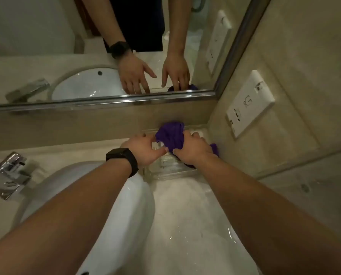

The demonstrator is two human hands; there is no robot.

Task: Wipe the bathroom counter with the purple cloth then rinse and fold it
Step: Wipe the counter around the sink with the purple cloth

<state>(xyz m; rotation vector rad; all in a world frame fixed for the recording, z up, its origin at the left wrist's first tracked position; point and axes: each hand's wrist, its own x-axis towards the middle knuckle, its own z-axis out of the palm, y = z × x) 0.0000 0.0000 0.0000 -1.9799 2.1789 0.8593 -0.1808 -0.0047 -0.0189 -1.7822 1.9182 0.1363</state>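
Observation:
The purple cloth [170, 135] is bunched up at the back right corner of the counter [185, 211], over a clear glass tray [165, 173]. My right hand [193, 149] is closed around the cloth's lower part, and a purple end sticks out to the right of my wrist. My left hand [146, 148], with a black watch on the wrist, touches the cloth's left edge with its fingertips, thumb stretched toward my right hand. Whether the left hand grips the cloth is hard to tell.
A white oval sink [98, 195] lies under my left forearm, and a chrome faucet [7, 175] stands at the far left. A framed mirror [106, 56] runs along the back wall. A white socket plate [249, 104] is on the right wall.

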